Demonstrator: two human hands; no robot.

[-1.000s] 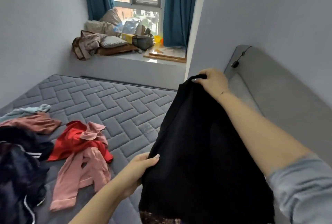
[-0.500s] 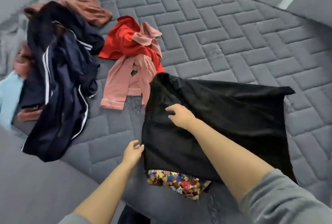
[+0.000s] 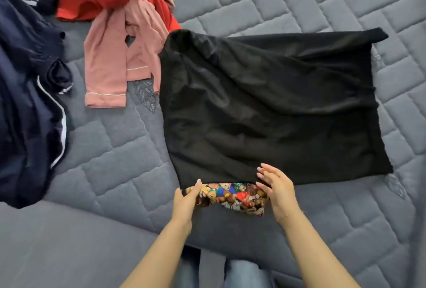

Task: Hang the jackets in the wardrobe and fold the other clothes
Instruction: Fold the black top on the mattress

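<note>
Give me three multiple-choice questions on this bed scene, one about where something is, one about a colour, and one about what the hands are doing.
1. Where does the pink top lie relative to the black garment?
A. To its left
B. To its right
C. Under it

2. What colour is the piping on the navy garment?
A. Yellow
B. White
C. Red

3. What are the two hands doing?
A. Holding the black garment up in the air
B. Resting on the pink top
C. Reaching the printed fabric at the black garment's near edge

Answers:
1. A, the pink top lies on the mattress left of the black garment.
2. B, thin white lines run along its edges.
3. C, the left hand touches the print's left end and the right hand, fingers straight, is at its right end.
</note>
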